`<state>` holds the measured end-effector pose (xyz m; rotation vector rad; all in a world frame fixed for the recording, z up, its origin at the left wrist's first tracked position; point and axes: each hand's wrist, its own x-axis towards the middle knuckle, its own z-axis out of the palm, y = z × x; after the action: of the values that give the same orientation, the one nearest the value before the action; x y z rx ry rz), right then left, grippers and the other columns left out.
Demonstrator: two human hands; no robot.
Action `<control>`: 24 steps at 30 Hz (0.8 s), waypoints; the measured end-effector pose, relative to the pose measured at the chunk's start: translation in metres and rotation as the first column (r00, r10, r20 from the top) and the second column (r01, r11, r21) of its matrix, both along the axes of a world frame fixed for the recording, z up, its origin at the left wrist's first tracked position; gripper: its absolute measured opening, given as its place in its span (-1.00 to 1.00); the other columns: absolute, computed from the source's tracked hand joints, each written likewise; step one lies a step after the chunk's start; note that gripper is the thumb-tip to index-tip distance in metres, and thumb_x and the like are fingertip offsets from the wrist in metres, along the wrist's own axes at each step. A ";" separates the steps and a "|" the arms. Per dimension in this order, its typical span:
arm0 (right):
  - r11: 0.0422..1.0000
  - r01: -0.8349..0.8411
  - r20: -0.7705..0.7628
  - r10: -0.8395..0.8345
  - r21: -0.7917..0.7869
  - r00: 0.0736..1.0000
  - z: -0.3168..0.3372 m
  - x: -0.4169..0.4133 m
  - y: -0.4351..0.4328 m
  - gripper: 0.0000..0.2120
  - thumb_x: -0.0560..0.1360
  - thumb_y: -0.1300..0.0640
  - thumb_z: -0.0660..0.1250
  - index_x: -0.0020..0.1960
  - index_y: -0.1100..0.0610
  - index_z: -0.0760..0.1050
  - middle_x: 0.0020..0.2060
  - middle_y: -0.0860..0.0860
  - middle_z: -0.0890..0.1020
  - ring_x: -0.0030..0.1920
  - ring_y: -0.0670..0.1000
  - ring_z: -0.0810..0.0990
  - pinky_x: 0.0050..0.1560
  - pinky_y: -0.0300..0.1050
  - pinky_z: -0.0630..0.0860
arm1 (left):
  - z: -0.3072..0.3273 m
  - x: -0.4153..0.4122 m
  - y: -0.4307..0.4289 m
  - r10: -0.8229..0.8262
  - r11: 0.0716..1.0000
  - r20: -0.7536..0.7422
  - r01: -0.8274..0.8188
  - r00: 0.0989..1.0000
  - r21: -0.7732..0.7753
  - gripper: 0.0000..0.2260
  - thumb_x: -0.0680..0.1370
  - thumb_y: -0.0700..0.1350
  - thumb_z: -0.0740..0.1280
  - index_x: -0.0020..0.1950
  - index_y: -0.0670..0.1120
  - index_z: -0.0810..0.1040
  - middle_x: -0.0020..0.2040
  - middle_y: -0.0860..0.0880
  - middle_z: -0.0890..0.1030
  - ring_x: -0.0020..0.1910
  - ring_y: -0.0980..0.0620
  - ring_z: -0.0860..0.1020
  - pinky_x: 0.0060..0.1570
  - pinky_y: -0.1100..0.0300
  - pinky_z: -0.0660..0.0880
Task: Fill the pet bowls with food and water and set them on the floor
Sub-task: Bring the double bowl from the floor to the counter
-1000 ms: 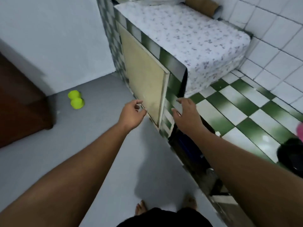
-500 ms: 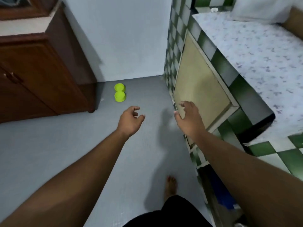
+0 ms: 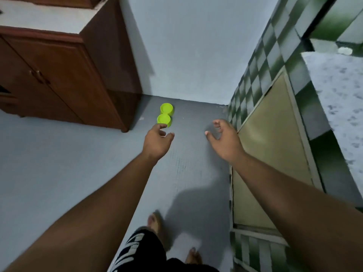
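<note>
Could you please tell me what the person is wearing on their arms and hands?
Nothing shows on either. The left hand and the right hand are bare, with no gloves, rings or watch visible, and no sleeves are in view.

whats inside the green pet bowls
Both cups of the green pet bowls show only green plastic, no food; water cannot be told. The left hand hides the nearer rim.

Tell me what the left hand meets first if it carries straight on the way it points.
Likely the green double pet bowl on the floor, nearer cup first; the left hand points at it with nothing between. Depth is unclear: the hand may be above it.
</note>
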<state>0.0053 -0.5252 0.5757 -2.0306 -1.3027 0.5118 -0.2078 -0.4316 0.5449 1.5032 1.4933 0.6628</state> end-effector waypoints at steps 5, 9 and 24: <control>0.999 -0.037 -0.023 0.037 -0.031 0.999 -0.008 0.012 0.100 -0.57 0.52 0.10 0.46 0.30 0.25 0.48 0.21 0.16 0.54 0.19 0.05 0.53 0.26 -0.10 0.46 | -0.024 0.014 0.096 0.030 1.000 0.001 -0.030 1.000 -0.009 -0.66 0.51 -0.02 0.48 0.27 -0.03 0.58 0.02 -0.08 0.64 0.03 -0.11 0.63 0.13 -0.03 0.57; 0.994 -0.026 -0.036 0.023 -0.106 0.999 -0.024 0.018 0.180 -0.56 0.54 0.04 0.43 0.35 0.19 0.46 0.25 0.11 0.52 0.20 0.02 0.52 0.23 -0.12 0.46 | -0.053 0.020 0.175 0.045 0.998 0.007 -0.045 0.999 -0.054 -0.69 0.52 -0.04 0.48 0.23 -0.05 0.59 -0.03 -0.07 0.62 0.00 -0.11 0.63 0.08 0.01 0.58; 0.983 0.017 -0.208 -0.056 -0.184 0.976 -0.107 0.080 0.473 -0.58 0.49 0.00 0.48 0.26 0.15 0.50 0.06 -0.02 0.54 -0.02 -0.03 0.54 0.05 -0.13 0.50 | -0.114 0.070 0.410 0.173 0.948 -0.060 -0.183 0.983 -0.262 -0.69 0.54 0.05 0.47 0.23 -0.02 0.57 0.03 -0.06 0.62 0.03 -0.05 0.61 0.03 0.12 0.51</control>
<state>0.0850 -0.0527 0.4686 -2.0752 -1.1225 0.8332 -0.1376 -0.0212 0.4307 1.1905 1.6873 0.5157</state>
